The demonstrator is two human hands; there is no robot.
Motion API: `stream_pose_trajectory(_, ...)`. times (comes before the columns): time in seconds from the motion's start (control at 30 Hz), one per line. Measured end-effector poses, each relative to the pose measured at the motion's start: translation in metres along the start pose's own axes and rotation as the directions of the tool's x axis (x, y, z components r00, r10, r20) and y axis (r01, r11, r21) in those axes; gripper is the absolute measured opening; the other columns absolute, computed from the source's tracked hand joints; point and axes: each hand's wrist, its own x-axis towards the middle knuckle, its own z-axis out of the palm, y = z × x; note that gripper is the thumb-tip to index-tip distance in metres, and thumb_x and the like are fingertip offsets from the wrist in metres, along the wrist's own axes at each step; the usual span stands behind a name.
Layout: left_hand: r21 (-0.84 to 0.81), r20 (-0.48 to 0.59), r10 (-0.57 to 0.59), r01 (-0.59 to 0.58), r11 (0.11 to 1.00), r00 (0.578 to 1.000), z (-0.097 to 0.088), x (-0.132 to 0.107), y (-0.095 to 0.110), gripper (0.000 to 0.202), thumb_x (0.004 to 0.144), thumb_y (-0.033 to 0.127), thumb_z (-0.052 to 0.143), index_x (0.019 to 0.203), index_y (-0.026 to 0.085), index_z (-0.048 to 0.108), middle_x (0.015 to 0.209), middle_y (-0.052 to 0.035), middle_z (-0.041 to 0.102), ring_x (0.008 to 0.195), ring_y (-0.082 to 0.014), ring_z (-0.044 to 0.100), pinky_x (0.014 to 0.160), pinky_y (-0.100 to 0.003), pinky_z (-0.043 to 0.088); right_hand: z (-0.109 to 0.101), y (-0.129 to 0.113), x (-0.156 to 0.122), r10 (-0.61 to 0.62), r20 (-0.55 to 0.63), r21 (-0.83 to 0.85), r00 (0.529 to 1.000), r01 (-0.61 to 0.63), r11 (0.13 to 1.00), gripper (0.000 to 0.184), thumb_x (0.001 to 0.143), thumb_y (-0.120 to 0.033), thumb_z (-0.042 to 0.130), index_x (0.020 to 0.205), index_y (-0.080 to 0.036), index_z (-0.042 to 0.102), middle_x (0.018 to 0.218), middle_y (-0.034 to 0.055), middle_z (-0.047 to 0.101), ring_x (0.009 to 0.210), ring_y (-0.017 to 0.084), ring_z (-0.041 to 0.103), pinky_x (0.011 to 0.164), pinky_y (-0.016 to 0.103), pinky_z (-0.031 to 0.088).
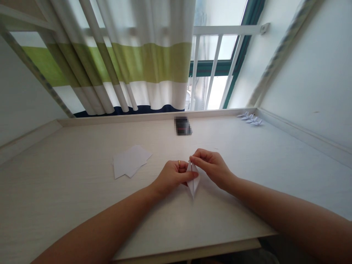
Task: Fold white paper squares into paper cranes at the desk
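A white folded paper (193,187), diamond-shaped with a slit down its middle, is held above the table between my two hands. My left hand (174,173), with a ring on one finger, grips it from the left, thumb across the front and fingers behind. At the top point, my right hand (210,161) pinches the paper between thumb and index finger. The paper's lower tip points toward me. To the left of my hands lies a small stack of white paper sheets (130,161), fanned unevenly.
Several small folded white paper pieces (251,119) sit in the far right corner of the table (82,154). A dark pixelated object (182,126) stands near the back edge. Behind are a raised rim, a striped curtain (151,62) and a white window railing (214,55).
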Motion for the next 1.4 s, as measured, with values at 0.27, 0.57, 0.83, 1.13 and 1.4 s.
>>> stream_pose_trajectory(0.27, 0.002, -0.324, 0.272, -0.286, 0.958, 0.906, -0.0049, 0.0059, 0.0018, 0.019, 0.063, 0.029, 0.065, 0.072, 0.013, 0.063, 0.065, -0.0009, 0.065, 0.059, -0.0108, 0.056, 0.060, -0.023, 0.045, -0.0011, 0.0013, 0.0058, 0.090, 0.043, 0.113, 0.995, -0.094, 0.989, 0.022, 0.075, -0.036, 0.050, 0.071, -0.015, 0.056, 0.066, 0.0002, 0.055, 0.060, 0.010, 0.048, 0.063, 0.026, 0.040)
stream_pose_trajectory(0.57, 0.168, -0.460, 0.441, -0.412, 0.896, 0.771, -0.0006, 0.0011, 0.0036, 0.012, 0.069, 0.027, 0.060, 0.073, 0.016, 0.058, 0.066, 0.0011, 0.064, 0.063, -0.0110, 0.057, 0.061, -0.021, 0.044, 0.0043, 0.0042, 0.0025, 0.093, 0.111, 0.138, 0.989, -0.108, 0.985, 0.020, 0.072, -0.034, 0.056, 0.067, -0.015, 0.052, 0.064, -0.0020, 0.051, 0.061, 0.009, 0.045, 0.061, 0.024, 0.035)
stream_pose_trajectory(0.83, 0.177, -0.446, 0.431, -0.395, 0.902, 0.784, 0.0007, 0.0017, 0.0015, 0.012, 0.070, 0.026, 0.059, 0.074, 0.015, 0.056, 0.066, 0.0010, 0.063, 0.063, -0.0112, 0.057, 0.062, -0.022, 0.045, 0.0026, -0.0007, 0.0018, 0.070, 0.150, 0.011, 0.986, -0.073, 0.997, 0.024, 0.074, -0.031, 0.052, 0.057, -0.014, 0.056, 0.060, -0.0007, 0.052, 0.062, 0.011, 0.046, 0.065, 0.025, 0.034)
stream_pose_trajectory(1.13, 0.051, -0.439, 0.369, -0.387, 0.921, 0.819, 0.0016, 0.0015, 0.0026, 0.014, 0.069, 0.027, 0.060, 0.072, 0.014, 0.057, 0.064, 0.0000, 0.064, 0.060, -0.0119, 0.058, 0.061, -0.025, 0.047, 0.0039, -0.0018, 0.0013, 0.112, 0.119, -0.014, 0.987, -0.111, 0.994, 0.025, 0.073, -0.031, 0.052, 0.055, -0.014, 0.057, 0.056, -0.0012, 0.053, 0.057, 0.010, 0.046, 0.059, 0.023, 0.034)
stream_pose_trajectory(1.4, 0.130, -0.499, 0.381, -0.368, 0.921, 0.778, -0.0024, 0.0040, -0.0005, 0.018, 0.069, 0.030, 0.060, 0.076, 0.013, 0.058, 0.067, -0.0014, 0.064, 0.062, -0.0115, 0.057, 0.062, -0.024, 0.047, 0.0062, 0.0028, 0.0029, 0.219, 0.215, 0.077, 0.952, -0.240, 0.968, 0.025, 0.070, -0.037, 0.058, 0.064, -0.014, 0.065, 0.062, 0.0025, 0.062, 0.060, 0.011, 0.053, 0.065, 0.025, 0.039)
